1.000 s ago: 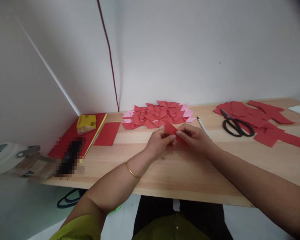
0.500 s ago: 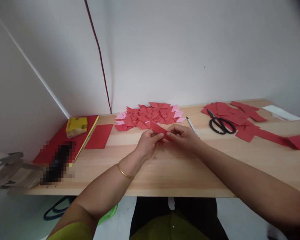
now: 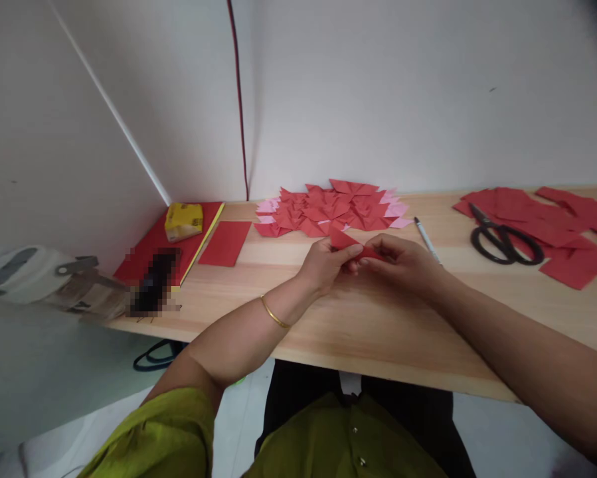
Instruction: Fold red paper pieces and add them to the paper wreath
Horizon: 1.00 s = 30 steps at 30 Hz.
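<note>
A small folded piece of red paper point(image 3: 343, 239) is pinched between both hands over the middle of the table. My left hand point(image 3: 330, 263) grips its left part, thumb on top. Fingers closed, my right hand point(image 3: 396, 259) holds the right end, and the two thumbs almost meet. Part of the paper is hidden behind the fingers. Just beyond the hands lies a pile of folded red and pink paper pieces point(image 3: 328, 206). A white pen point(image 3: 426, 238) with a dark tip rests behind my right hand.
Black-handled scissors point(image 3: 506, 244) lie against loose red paper pieces point(image 3: 512, 206) at the right. To the left are a red sheet point(image 3: 226, 243), a yellow packet point(image 3: 184, 222) on a larger red pad, and a pixelated dark object point(image 3: 156, 282). A lidded jar point(image 3: 24, 272) stands at the far left.
The view has swung left, so everything sits further right in the picture. Both hands still hold the red paper, with my right-hand fingers slightly shifted along it.
</note>
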{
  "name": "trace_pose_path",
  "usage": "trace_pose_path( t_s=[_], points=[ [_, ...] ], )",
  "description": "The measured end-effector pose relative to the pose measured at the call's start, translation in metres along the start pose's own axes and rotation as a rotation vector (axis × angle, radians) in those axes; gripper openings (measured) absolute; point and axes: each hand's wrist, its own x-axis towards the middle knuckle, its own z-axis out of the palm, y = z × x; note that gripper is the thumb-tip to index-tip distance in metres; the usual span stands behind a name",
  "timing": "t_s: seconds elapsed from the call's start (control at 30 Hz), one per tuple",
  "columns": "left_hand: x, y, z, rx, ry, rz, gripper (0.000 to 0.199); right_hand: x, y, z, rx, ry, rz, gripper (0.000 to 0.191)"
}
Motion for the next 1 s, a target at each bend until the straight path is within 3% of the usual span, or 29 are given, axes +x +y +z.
trace_pose_path(
  t_s=[0.13, 0.4, 0.63, 0.83, 1.0],
  points=[
    [0.000, 0.002, -0.001, -0.024, 0.048, 0.001, 0.030, -0.001, 0.003, -0.002, 0.000, -0.078, 0.019, 0.026],
    [0.000, 0.003, -0.003, -0.186, -0.036, -0.157, 0.029, 0.000, 0.001, -0.010, 0.059, -0.198, 0.040, 0.021],
    [0.000, 0.003, -0.002, -0.163, 0.013, -0.170, 0.029, 0.000, 0.000, -0.013, -0.109, -0.165, 0.025, 0.021],
    [-0.002, 0.007, 0.000, -0.203, 0.004, -0.120, 0.028, 0.000, -0.007, -0.017, -0.050, -0.191, -0.038, 0.023],
    [-0.001, 0.009, -0.003, -0.172, -0.041, -0.100, 0.025, 0.000, -0.004, -0.017, -0.030, -0.094, -0.025, 0.017]
  ],
)
